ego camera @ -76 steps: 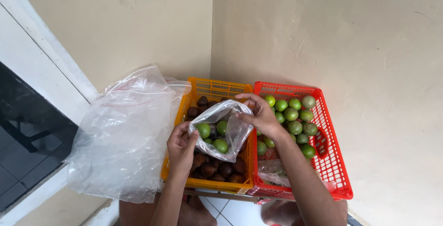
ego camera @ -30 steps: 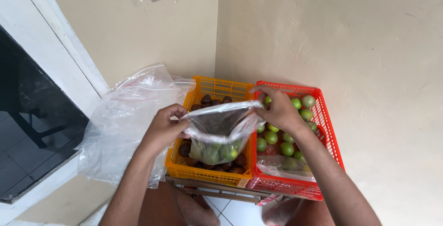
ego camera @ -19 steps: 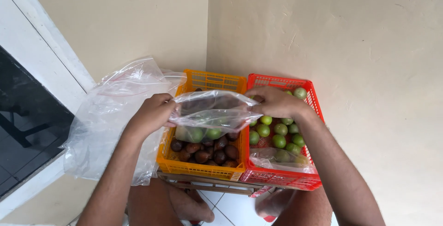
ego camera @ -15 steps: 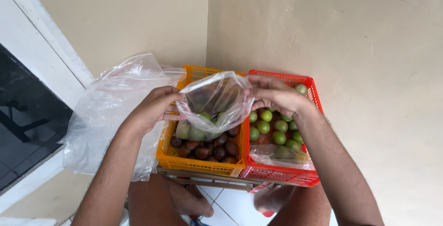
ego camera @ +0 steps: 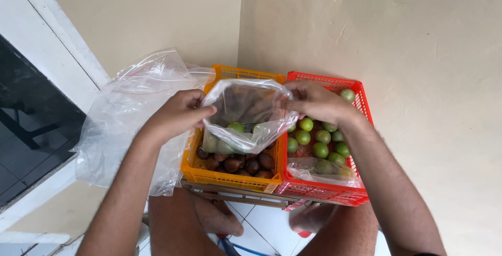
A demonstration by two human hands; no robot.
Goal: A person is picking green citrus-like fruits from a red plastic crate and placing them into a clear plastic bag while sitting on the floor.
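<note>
Both hands, left hand (ego camera: 178,114) and right hand (ego camera: 314,101), pinch the clear bag (ego camera: 243,115) of green fruit (ego camera: 236,127) above the orange crate (ego camera: 230,175); red crate (ego camera: 334,193) beside.

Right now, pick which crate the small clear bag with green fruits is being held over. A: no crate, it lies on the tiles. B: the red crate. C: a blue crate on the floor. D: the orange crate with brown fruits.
D: the small clear bag, gripped by the left hand and right hand, hangs above the orange crate of brown fruits.
</note>
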